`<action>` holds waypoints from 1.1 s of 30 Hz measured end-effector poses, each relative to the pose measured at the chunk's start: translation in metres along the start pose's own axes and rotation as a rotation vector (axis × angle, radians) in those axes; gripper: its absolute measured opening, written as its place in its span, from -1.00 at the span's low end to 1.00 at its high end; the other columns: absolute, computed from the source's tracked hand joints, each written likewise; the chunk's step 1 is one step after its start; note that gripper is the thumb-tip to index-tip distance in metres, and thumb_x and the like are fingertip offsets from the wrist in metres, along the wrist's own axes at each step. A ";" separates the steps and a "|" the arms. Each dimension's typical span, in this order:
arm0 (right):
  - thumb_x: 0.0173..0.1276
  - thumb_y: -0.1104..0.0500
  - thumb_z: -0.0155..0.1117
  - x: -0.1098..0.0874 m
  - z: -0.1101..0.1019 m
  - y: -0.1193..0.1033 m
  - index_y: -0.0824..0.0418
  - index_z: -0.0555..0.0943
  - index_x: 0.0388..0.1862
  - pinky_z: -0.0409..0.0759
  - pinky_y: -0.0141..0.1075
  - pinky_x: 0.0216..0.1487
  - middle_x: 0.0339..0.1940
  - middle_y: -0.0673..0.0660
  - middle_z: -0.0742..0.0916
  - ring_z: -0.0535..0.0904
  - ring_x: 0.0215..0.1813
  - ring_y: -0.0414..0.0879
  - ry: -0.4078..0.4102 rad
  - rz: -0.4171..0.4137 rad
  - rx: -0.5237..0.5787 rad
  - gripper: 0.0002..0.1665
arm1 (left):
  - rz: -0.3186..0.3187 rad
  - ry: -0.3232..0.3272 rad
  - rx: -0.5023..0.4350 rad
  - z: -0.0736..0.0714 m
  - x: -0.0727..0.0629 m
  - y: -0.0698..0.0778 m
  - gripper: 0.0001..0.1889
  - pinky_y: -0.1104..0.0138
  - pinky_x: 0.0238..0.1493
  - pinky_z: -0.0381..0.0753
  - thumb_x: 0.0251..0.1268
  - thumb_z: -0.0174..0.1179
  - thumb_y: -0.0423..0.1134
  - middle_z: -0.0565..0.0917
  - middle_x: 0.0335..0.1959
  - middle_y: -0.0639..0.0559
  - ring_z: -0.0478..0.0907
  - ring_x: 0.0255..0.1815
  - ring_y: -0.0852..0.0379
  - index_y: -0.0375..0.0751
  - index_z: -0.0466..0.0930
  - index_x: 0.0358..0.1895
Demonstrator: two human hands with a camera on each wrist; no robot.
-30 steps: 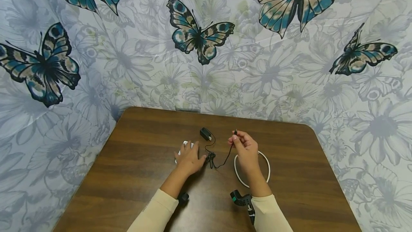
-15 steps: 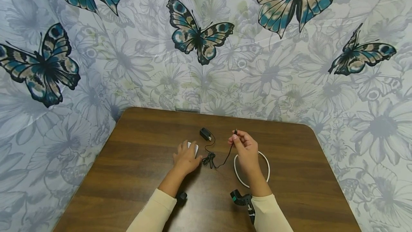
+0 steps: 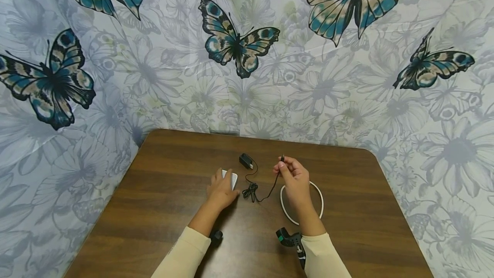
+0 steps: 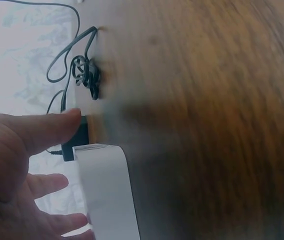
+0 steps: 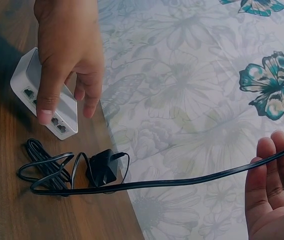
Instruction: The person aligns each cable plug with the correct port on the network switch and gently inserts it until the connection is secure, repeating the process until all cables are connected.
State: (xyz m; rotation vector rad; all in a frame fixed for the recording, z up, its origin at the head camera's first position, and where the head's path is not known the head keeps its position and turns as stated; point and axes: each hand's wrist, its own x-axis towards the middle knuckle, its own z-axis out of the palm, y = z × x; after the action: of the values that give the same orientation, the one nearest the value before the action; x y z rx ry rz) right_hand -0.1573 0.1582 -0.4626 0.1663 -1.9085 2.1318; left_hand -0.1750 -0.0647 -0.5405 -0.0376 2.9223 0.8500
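A white network router (image 3: pixel 230 179) with a row of sockets along one side (image 5: pixel 57 122) lies on the brown table. My left hand (image 3: pixel 221 192) is over it, fingers fairly straight and spread; in the left wrist view the thumb (image 4: pixel 52 131) stands apart from its white wall (image 4: pixel 107 195). Whether the fingertips touch it is hard to tell. My right hand (image 3: pixel 296 181) pinches the plug end (image 3: pixel 283 158) of a black power cable (image 5: pixel 182 181) between thumb and fingers, raised off the table. That cable runs to a bundled coil (image 3: pixel 251 191) and a black power adapter (image 3: pixel 245 160).
A white cable loop (image 3: pixel 322 200) lies on the table (image 3: pixel 173 158), partly under my right wrist. A butterfly-patterned cloth (image 3: pixel 154 76) hangs behind the table's far edge. Black wrist cameras sit at both cuffs.
My left hand has shifted slightly left across the router, so its right end now shows instead of its left edge. My right hand stays still with the cable's plug end.
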 end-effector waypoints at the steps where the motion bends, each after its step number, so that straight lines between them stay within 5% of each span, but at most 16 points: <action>1: 0.45 0.31 0.22 0.000 0.000 0.000 0.43 0.59 -0.03 0.69 -0.30 -0.16 -0.32 0.27 0.72 0.72 -0.27 -0.03 0.000 0.001 0.002 -0.79 | -0.004 0.000 0.002 0.000 0.001 0.000 -0.17 -0.29 0.15 0.34 0.07 0.48 -0.07 0.17 0.48 -0.35 0.24 0.37 -0.36 -0.09 0.32 0.45; 10: 0.45 0.31 0.22 0.001 -0.001 0.003 0.41 0.60 -0.03 0.70 -0.19 -0.14 -0.33 0.29 0.72 0.72 -0.29 -0.08 0.013 0.014 -0.015 -0.80 | 0.002 0.002 0.022 0.001 0.004 -0.003 -0.16 -0.26 0.11 0.40 0.06 0.49 -0.12 0.18 0.47 -0.39 0.29 0.32 -0.40 -0.12 0.32 0.45; 19: 0.45 0.31 0.22 0.001 -0.002 0.005 0.41 0.60 -0.05 0.69 -0.24 -0.15 -0.33 0.24 0.73 0.73 -0.26 0.03 0.012 0.023 -0.010 -0.81 | -0.009 -0.019 0.062 0.003 0.007 -0.010 0.03 -0.27 0.15 0.38 0.06 0.48 0.01 0.21 0.47 -0.42 0.27 0.37 -0.37 -0.20 0.10 0.56; 33: 0.46 0.29 0.22 0.001 -0.004 0.009 0.41 0.59 -0.04 0.69 -0.21 -0.15 -0.33 0.24 0.73 0.73 -0.28 -0.05 0.008 0.022 0.002 -0.80 | 0.014 -0.006 0.128 0.003 0.009 -0.012 -0.09 -0.20 0.09 0.41 0.08 0.42 -0.01 0.35 0.36 -0.32 0.31 0.29 -0.29 -0.17 0.23 0.51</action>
State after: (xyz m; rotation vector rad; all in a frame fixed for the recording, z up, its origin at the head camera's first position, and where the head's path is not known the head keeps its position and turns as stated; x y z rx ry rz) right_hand -0.1599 0.1618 -0.4715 0.1373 -1.9131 2.1450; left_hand -0.1834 -0.0731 -0.5505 -0.0055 2.9671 0.6624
